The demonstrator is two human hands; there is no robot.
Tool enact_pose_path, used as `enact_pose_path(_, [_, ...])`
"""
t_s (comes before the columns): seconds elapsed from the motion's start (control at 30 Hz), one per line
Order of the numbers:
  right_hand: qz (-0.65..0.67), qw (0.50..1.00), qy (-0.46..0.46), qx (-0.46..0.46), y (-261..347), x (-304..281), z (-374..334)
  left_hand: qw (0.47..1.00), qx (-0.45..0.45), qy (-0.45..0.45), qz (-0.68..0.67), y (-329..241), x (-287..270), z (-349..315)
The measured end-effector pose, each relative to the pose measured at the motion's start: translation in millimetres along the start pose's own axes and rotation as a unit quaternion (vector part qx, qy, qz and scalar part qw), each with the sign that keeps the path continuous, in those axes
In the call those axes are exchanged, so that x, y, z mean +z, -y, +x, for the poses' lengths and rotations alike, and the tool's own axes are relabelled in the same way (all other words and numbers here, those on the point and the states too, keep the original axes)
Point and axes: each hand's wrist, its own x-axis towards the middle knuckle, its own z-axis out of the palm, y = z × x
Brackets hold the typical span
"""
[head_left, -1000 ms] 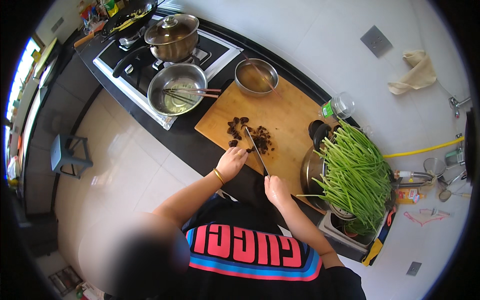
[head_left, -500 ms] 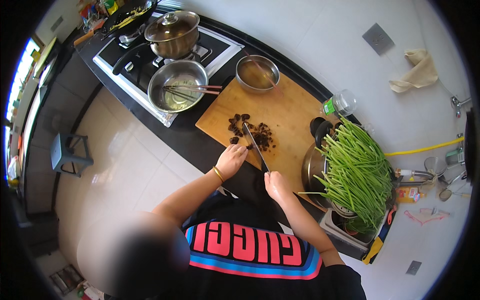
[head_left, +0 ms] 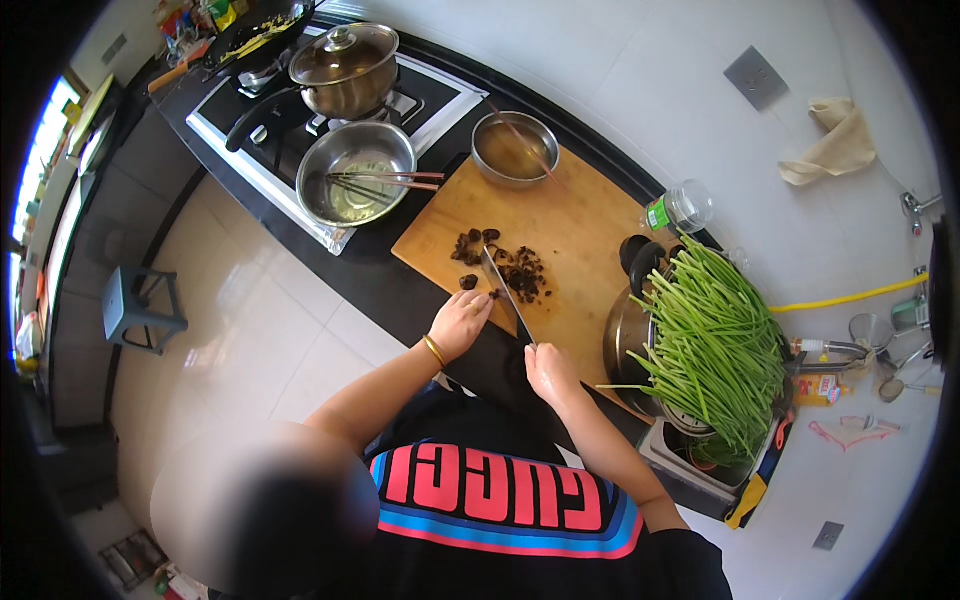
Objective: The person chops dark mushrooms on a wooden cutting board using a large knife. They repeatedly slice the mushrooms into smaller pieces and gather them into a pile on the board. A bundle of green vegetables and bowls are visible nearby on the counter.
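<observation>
My right hand (head_left: 552,372) grips a kitchen knife (head_left: 510,298) by its handle, its narrow blade slanting up and left over the cutting board (head_left: 590,215). Close to the blade's left side, my left hand (head_left: 462,322), with a gold bangle at the wrist, has its bent fingertips on a small dark brown piece of food (head_left: 494,294). Finely chopped dark bits (head_left: 523,275), which look like mushroom, lie in a heap along the right of the blade. Larger dark pieces (head_left: 468,245) sit to its left, farther up the board.
A steel bowl of brownish liquid (head_left: 510,150) with a chopstick across it stands on the board's far edge. Left are a steel pan with chopsticks (head_left: 355,205), a lidded pot (head_left: 345,80) and a wok (head_left: 255,45). Green stalks (head_left: 710,345) heap over a pot (head_left: 625,345) at right.
The knife and my right hand have shifted slightly to the left. My left hand stays nearly in place, its fingertips still beside the blade.
</observation>
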Motion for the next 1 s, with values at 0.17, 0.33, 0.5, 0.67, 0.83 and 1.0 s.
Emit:
enact_pose_path(0.17, [0.009, 1.000, 0.015, 0.001, -3, -6, -3, 1.000, -0.003, -0.004, 0.004, 1, 2, -2])
enact_pose_path(0.33, [0.011, 1.000, 0.016, -0.006, -6, -2, -9, 1.000, -0.014, -0.007, -0.021, 1, 1, 0])
enact_pose_path(0.5, [0.044, 0.997, -0.035, 0.060, -17, -14, -18, 0.999, -0.008, 0.007, -0.036, 20, -7, 26])
enact_pose_path(0.67, [0.110, 0.989, -0.063, 0.078, -38, -16, -16, 0.982, 0.175, 0.052, 0.053, 32, -11, 78])
enact_pose_path(0.83, [0.213, 0.970, -0.010, 0.118, -40, -17, -19, 0.972, 0.174, 0.147, 0.050, 34, 16, 79])
enact_pose_path(1.0, [0.271, 0.954, 0.013, 0.129, -44, -19, -23, 0.979, 0.111, 0.159, 0.063, 22, 13, 81])
